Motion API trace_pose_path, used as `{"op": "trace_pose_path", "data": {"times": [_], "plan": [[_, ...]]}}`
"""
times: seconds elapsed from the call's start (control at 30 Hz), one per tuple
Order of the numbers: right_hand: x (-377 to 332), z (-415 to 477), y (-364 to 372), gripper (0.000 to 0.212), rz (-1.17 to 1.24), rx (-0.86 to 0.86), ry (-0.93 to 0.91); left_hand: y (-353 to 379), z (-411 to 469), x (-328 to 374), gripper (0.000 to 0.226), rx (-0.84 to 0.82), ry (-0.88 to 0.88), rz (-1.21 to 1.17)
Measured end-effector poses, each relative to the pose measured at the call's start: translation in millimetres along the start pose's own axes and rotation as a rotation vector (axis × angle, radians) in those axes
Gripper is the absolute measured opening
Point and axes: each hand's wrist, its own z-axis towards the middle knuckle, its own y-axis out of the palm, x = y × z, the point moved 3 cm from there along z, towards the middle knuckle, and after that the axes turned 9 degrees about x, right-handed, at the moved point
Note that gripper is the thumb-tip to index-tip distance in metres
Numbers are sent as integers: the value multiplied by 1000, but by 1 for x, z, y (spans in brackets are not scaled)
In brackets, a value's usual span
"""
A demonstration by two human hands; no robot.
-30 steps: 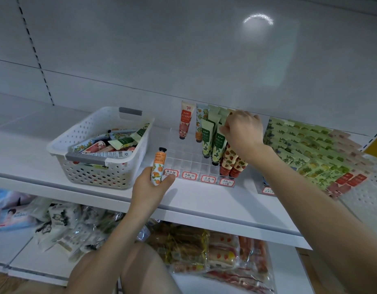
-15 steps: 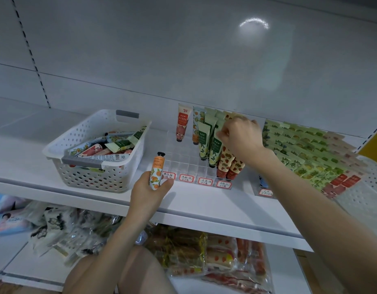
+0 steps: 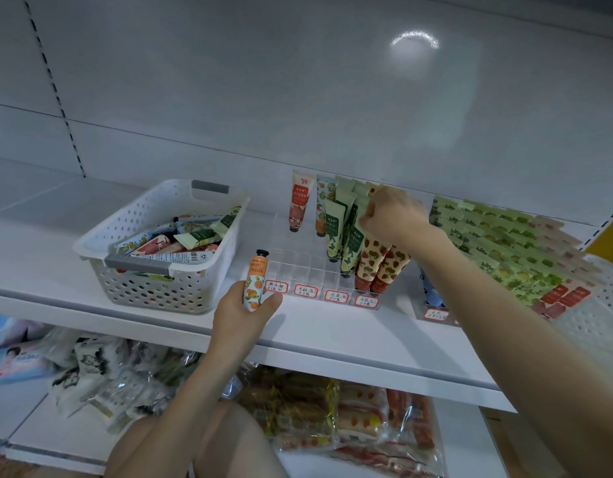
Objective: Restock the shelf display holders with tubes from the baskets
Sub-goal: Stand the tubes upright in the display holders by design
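My left hand (image 3: 241, 317) grips an orange-patterned tube (image 3: 255, 281) with a black cap, held upright at the shelf's front edge. A white perforated basket (image 3: 153, 281) to its left holds several loose tubes (image 3: 181, 241). The clear display holder (image 3: 308, 267) stands on the shelf, with green tubes (image 3: 334, 229) and strawberry tubes (image 3: 377, 267) in its right rows. My right hand (image 3: 393, 219) pinches the top of a green tube (image 3: 356, 236) standing in the holder. A peach tube (image 3: 299, 205) and an orange-print tube (image 3: 321, 208) stand at the back.
A second display (image 3: 505, 246) full of green and red tubes fills the shelf on the right, next to another white basket (image 3: 605, 305). Handwritten price labels (image 3: 336, 295) line the holder's front. The lower shelf holds packaged snacks (image 3: 332, 412) and wipes (image 3: 19, 357).
My right hand has shifted slightly lower and left among the green tubes in the holder. My left hand keeps holding the orange tube in about the same place.
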Motion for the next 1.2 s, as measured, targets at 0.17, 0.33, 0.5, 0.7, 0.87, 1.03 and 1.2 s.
{"op": "trace_pose_path", "data": {"times": [0.17,0.33,0.5,0.7,0.87,1.03,1.2], "plan": [[-5,7,1,5,-22,-20,6,1,1,0,28,-5,-9,-1],[-3,7,1,4,-46,-17,-6,5,2,1,24,-17,-2,3],[-4,5,2,16,25,-33,-28,8,2,-1,24,-22,-3,8],[-1,8,2,12,30,-38,-2,5,3,-1,30,-6,-11,11],[3,9,2,12,59,-54,-31,3,4,-1,27,2,-1,12],[11,8,4,25,157,-63,18,3,2,2,25,-6,18,17],[13,4,-3,14,321,-19,1,1,2,2,22,1,20,12]]}}
